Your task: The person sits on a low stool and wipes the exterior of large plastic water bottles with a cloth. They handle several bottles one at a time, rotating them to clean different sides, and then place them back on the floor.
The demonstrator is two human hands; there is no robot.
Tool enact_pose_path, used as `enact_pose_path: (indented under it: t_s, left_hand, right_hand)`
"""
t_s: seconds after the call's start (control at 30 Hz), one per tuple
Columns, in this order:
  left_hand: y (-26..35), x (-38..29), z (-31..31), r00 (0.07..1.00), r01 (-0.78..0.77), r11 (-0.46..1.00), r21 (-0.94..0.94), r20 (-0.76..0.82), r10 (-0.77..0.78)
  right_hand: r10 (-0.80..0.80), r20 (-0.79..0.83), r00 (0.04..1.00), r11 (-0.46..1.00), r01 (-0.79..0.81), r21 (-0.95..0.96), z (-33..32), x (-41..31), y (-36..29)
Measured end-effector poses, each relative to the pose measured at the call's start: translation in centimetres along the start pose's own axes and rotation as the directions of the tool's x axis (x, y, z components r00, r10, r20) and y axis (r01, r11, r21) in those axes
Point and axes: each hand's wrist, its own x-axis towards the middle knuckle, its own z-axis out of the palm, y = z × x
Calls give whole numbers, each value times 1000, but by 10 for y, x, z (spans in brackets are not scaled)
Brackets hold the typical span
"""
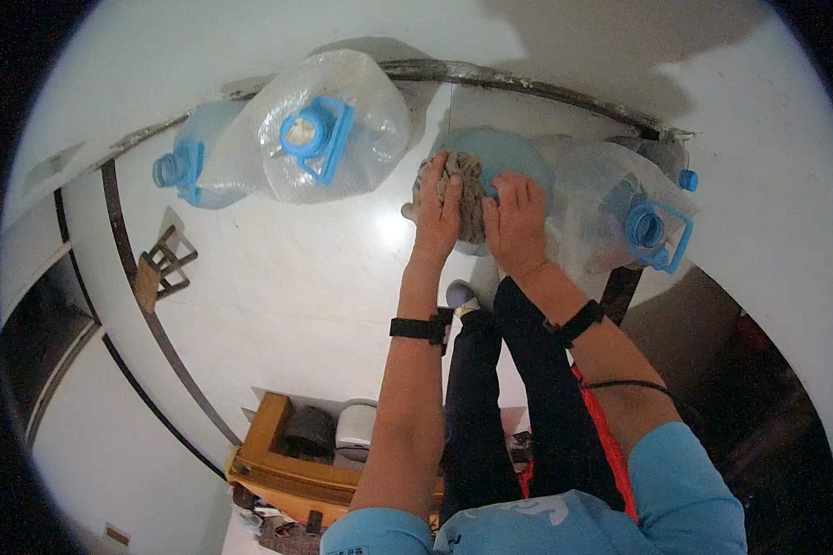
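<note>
My left hand [439, 208] grips a crumpled grey-beige cloth [469, 201], its fingers spread over the folds. Beneath the cloth is a rounded, pale blue translucent plastic container [510, 149], seemingly a large water bottle. My right hand [517, 225] lies against this container with fingers curled, its thumb close to the cloth's edge. Whether those fingers hold the container or a bit of cloth is unclear. The container's lower part is hidden behind both hands and the cloth.
Right of the container, a clear plastic wrap [583, 208] covers bottles with a blue handle [682, 243]. At left are a wrapped bottle [361, 146] and a bluish bottle [205, 125] by the wall. A small wooden stool [154, 274] and a wooden cabinet [264, 451] stand on the floor.
</note>
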Motion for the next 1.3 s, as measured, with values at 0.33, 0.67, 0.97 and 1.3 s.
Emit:
enact_pose_path:
  t_s: [0.33,0.67,0.97,1.3]
  left_hand:
    - [-18,76,28,966,-222,907,358,204,156]
    - [-12,53,4,852,-472,843,259,380,360]
    - [-17,150,61,848,-313,819,481,530,14]
    - [-35,68,18,960,-139,875,464,279,4]
  right_hand:
    - [56,-17,998,994,-54,91,0,-1,1]
    - [58,-153,987,997,-50,58,1,-10,-10]
    - [88,-241,967,991,-60,121,13,-16,-5]
    - [-100,-160,982,971,131,200,0,-71,1]
